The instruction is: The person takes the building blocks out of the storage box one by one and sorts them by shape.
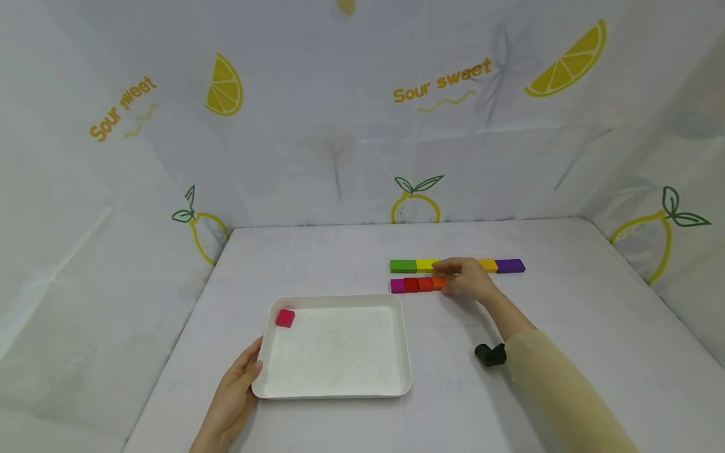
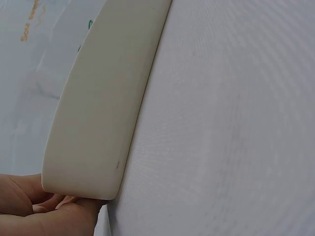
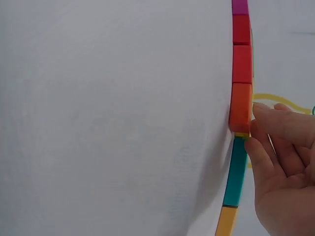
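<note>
My left hand (image 1: 232, 393) grips the left wall of a white tray (image 1: 334, 397) near its front corner. A single pinkish-red square tile (image 1: 286, 318) lies in the tray's back left corner. At the front row of small square blocks, my right hand (image 1: 467, 280) reaches to the orange block (image 1: 438, 284) at the row's right end. In the right wrist view its fingertips (image 3: 257, 109) are beside that orange block (image 3: 240, 108), with the fingers loosely bent; contact is unclear. Part of the back row is hidden behind this hand, but a teal block (image 3: 235, 172) shows in the right wrist view.
The front row also has a magenta block (image 1: 398, 286) and red blocks (image 1: 411, 285). Behind it, longer blocks include green (image 1: 403, 266), yellow (image 1: 427, 265) and purple (image 1: 510, 266). A small black object (image 1: 489, 355) lies beside the right sleeve. Printed white cloth (image 1: 317, 157) encloses the back and sides.
</note>
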Motion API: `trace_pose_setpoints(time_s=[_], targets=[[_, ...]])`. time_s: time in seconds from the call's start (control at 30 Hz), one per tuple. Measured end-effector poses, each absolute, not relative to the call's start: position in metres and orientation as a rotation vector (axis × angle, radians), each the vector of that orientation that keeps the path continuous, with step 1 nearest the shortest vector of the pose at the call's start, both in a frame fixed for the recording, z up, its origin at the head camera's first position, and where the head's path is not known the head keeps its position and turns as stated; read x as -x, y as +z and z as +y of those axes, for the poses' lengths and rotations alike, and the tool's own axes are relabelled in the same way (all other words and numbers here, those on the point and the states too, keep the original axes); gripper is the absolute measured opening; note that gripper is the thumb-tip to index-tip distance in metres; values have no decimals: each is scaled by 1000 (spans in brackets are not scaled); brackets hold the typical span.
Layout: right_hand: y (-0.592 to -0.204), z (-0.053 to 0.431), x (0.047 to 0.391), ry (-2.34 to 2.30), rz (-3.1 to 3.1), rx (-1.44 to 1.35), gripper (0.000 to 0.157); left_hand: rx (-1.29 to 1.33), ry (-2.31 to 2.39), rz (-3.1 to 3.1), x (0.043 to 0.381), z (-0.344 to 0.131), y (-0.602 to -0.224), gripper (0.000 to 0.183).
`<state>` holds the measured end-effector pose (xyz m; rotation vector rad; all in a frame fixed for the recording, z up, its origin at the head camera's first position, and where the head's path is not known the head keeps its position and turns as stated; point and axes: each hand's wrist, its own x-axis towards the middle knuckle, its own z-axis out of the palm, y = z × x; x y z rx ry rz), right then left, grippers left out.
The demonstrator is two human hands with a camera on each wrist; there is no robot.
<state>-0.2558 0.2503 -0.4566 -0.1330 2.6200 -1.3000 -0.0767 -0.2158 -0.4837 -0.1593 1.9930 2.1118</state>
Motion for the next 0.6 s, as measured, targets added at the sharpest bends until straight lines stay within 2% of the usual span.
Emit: trace_pose_setpoints(time_s=[0.27, 0.47, 0.6], targets=[[-427, 226, 253, -1401, 2615, 250, 46, 158, 2111, 1996, 76, -216, -483, 63], [-400, 176, 246, -1549, 2530, 399, 39, 158, 2117, 1993, 76, -216, -482, 61], [-387, 137, 239, -1616, 2453, 519, 39, 160, 2115, 1990, 76, -215, -482, 61]])
